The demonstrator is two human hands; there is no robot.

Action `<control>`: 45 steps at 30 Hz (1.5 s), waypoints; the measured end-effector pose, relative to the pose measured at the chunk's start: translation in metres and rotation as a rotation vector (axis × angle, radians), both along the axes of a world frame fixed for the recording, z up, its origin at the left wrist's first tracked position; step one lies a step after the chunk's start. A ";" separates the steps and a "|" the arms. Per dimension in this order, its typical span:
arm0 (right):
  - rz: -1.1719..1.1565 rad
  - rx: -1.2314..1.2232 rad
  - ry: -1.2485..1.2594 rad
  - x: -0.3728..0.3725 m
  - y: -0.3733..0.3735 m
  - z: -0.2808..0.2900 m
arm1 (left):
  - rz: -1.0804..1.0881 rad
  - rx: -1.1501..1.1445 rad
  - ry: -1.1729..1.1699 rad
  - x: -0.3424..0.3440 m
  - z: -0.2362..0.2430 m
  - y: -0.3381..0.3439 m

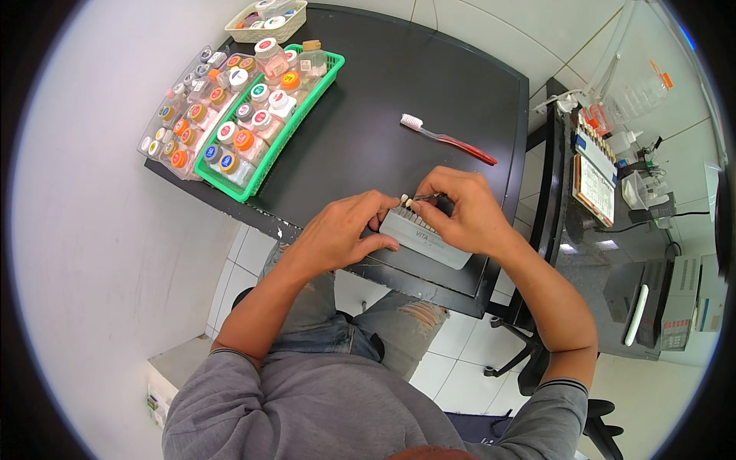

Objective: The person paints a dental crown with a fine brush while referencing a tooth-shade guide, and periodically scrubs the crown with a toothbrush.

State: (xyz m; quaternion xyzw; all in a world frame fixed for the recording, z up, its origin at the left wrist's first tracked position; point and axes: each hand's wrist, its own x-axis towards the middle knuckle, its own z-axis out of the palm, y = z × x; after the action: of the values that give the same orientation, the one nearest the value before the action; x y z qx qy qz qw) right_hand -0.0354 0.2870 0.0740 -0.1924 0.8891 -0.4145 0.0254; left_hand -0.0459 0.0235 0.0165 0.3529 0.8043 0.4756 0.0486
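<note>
A grey tooth shade guide [423,240] lies at the table's near edge, with a row of narrow tabs along its far side. My left hand [337,230] curls round the guide's left end, its thumb in front and its fingers behind. At the same end, my right hand [469,213] pinches a small shade tab [409,203] with a cream, tooth-shaped tip. The rest of the tab row is partly covered by my right fingers. Beyond my hands lies a toothbrush [458,144] with a red handle and white bristles.
The black table [368,77] holds a green basket [264,165] of capped bottles, a clear tray [170,162] of smaller bottles and a cream basket [287,29]. To the right, a dark side desk [571,268] carries a tab-lined case [595,180] and equipment.
</note>
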 end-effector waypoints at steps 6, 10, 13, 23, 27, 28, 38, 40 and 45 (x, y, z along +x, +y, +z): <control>-0.148 -0.076 -0.065 -0.003 0.005 0.007 | 0.027 0.035 -0.006 0.001 0.000 0.002; -0.137 -0.043 -0.187 -0.006 0.012 0.011 | 0.025 0.035 0.012 0.000 -0.002 0.001; -0.075 -0.083 -0.154 -0.004 0.015 -0.003 | 0.014 0.030 0.020 0.000 -0.003 0.003; -0.054 -0.015 -0.167 -0.003 0.006 0.000 | -0.016 0.006 0.003 0.000 0.005 0.001; -0.042 -0.042 -0.136 -0.004 0.008 -0.005 | -0.025 0.002 0.007 -0.002 0.004 0.001; -0.040 -0.033 -0.137 -0.004 0.007 -0.004 | -0.028 0.001 0.006 -0.002 0.004 0.001; -0.180 -0.057 -0.165 -0.008 0.008 0.006 | -0.029 0.007 0.036 -0.003 -0.004 0.000; -0.219 -0.066 -0.098 -0.012 0.016 -0.001 | -0.024 -0.007 0.014 -0.002 -0.003 0.001; -0.291 -0.104 -0.085 -0.018 0.028 -0.006 | 0.038 -0.074 0.118 -0.004 0.003 0.005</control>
State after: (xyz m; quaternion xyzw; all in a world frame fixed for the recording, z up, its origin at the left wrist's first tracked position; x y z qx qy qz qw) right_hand -0.0532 0.3152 0.0678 -0.0446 0.8832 -0.4669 -0.0073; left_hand -0.0502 0.0286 0.0198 0.3629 0.8294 0.4247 0.0052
